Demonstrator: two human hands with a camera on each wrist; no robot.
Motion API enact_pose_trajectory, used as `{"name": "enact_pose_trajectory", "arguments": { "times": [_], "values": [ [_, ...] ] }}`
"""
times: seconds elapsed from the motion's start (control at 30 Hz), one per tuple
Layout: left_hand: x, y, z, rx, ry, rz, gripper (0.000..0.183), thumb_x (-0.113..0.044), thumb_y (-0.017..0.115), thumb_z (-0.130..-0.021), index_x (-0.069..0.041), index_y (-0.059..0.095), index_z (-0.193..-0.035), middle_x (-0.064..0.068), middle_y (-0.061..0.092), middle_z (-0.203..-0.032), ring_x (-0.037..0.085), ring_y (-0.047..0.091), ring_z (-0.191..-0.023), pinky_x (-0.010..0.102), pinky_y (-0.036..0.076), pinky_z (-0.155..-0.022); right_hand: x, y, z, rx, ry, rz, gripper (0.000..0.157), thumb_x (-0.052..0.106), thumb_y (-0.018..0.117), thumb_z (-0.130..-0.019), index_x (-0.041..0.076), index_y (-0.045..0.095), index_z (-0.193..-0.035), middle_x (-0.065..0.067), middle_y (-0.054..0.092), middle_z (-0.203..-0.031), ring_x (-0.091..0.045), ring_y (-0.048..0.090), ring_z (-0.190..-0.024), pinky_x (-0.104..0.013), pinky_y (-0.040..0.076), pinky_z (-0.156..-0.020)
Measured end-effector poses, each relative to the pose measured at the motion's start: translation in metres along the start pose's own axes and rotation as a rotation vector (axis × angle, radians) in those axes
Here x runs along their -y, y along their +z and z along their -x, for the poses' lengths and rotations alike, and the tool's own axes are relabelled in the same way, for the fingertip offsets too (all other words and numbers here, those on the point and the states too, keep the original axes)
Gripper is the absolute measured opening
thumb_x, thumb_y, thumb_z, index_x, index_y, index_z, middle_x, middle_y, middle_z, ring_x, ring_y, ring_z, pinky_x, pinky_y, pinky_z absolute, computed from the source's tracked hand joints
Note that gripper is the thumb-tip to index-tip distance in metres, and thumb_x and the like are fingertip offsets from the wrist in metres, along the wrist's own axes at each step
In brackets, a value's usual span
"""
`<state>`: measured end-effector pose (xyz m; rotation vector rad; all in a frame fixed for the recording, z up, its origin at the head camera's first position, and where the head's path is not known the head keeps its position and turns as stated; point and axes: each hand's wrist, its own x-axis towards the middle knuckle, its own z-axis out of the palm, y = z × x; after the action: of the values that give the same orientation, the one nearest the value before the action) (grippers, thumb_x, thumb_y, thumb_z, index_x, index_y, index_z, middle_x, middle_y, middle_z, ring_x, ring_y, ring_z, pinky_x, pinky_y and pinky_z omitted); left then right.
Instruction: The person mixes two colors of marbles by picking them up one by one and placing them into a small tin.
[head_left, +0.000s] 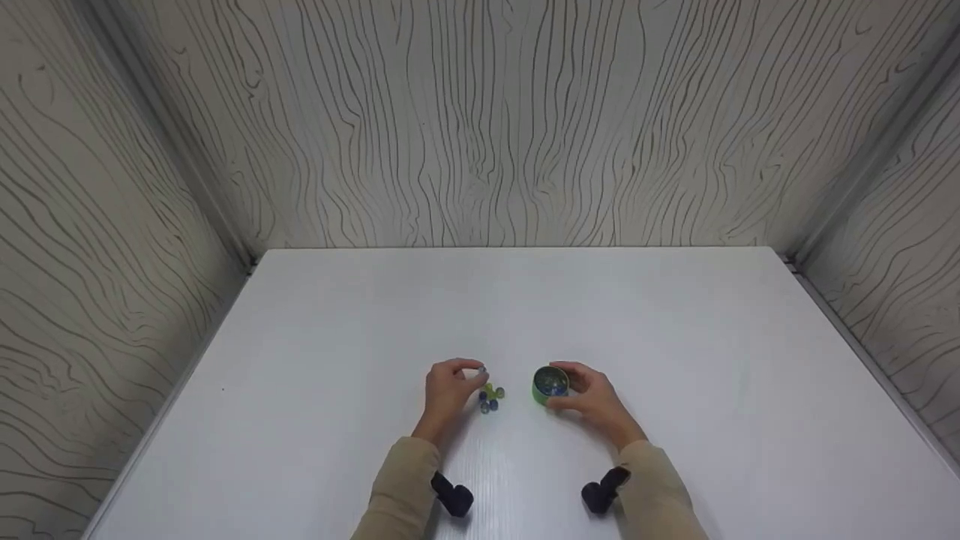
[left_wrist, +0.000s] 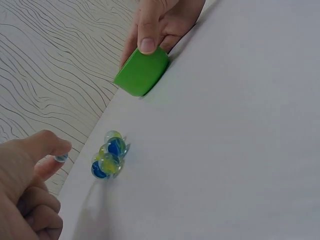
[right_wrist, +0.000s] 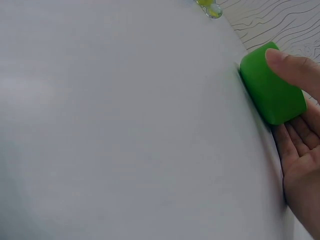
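Note:
My left hand (head_left: 448, 388) pinches a clear bluish glass marble (left_wrist: 61, 158) between thumb and forefinger, held above the white table. Just to the right of that hand, several clear marbles with blue or yellow swirls (left_wrist: 108, 163) lie close together on the tabletop. Farther right, a small green cup (right_wrist: 270, 82) is gripped by my right hand (head_left: 595, 397), thumb on the near side and fingers round the far side. The cup leans a little toward the left, and bluish glassy marbles (head_left: 553, 386) show inside it in the head view.
The white table (head_left: 480, 300) reaches back to a wall panel with a wood-grain pattern (head_left: 480, 135). Similar panels close off the left and right sides. A black camera mount (head_left: 454, 496) sits on the left sleeve, another (head_left: 602, 493) on the right.

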<state>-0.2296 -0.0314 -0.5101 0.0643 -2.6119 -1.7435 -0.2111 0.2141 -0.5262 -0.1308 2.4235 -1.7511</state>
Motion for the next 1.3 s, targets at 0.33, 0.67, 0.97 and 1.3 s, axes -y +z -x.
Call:
{"name": "enact_pose_trajectory", "arguments": {
  "times": [0.33,0.67,0.97,1.3],
  "values": [
    [-0.006,0.006,0.005,0.030,0.010,0.002,0.019,-0.014,0.074,-0.080,-0.006,0.074,-0.097,-0.006,0.038,-0.058,0.009,0.034,-0.055,0.020,0.029,-0.052,0.000,-0.001,-0.002,0.004,0.011,0.000,0.069,0.015,0.081,-0.075,0.001,0.051,-0.135,-0.022,0.052,-0.140,-0.038,0.048,-0.134,-0.048,0.035,-0.113],
    [-0.013,0.008,0.010,0.047,0.026,0.023,0.018,-0.014,0.074,-0.081,-0.006,0.075,-0.097,-0.007,0.036,-0.055,0.008,0.033,-0.051,0.020,0.030,-0.051,0.003,-0.001,0.001,0.006,-0.003,-0.010,0.068,0.012,0.080,-0.075,-0.002,0.050,-0.135,-0.025,0.053,-0.138,-0.040,0.049,-0.132,-0.046,0.037,-0.112],
    [-0.016,0.011,0.012,0.045,0.019,0.029,0.018,-0.014,0.074,-0.081,-0.006,0.075,-0.097,-0.006,0.038,-0.057,0.008,0.036,-0.053,0.019,0.031,-0.052,0.001,0.000,0.000,-0.009,0.004,0.006,0.067,0.014,0.081,-0.075,-0.001,0.052,-0.134,-0.023,0.055,-0.136,-0.038,0.052,-0.130,-0.046,0.038,-0.111],
    [-0.019,0.017,0.016,0.086,0.016,0.047,0.016,-0.015,0.074,-0.081,-0.008,0.074,-0.096,-0.005,0.040,-0.059,0.009,0.040,-0.053,0.020,0.034,-0.051,0.002,0.001,-0.001,-0.020,0.023,-0.014,0.066,0.013,0.080,-0.075,0.002,0.052,-0.134,-0.022,0.054,-0.139,-0.037,0.049,-0.133,-0.046,0.035,-0.113]
  ]
}}
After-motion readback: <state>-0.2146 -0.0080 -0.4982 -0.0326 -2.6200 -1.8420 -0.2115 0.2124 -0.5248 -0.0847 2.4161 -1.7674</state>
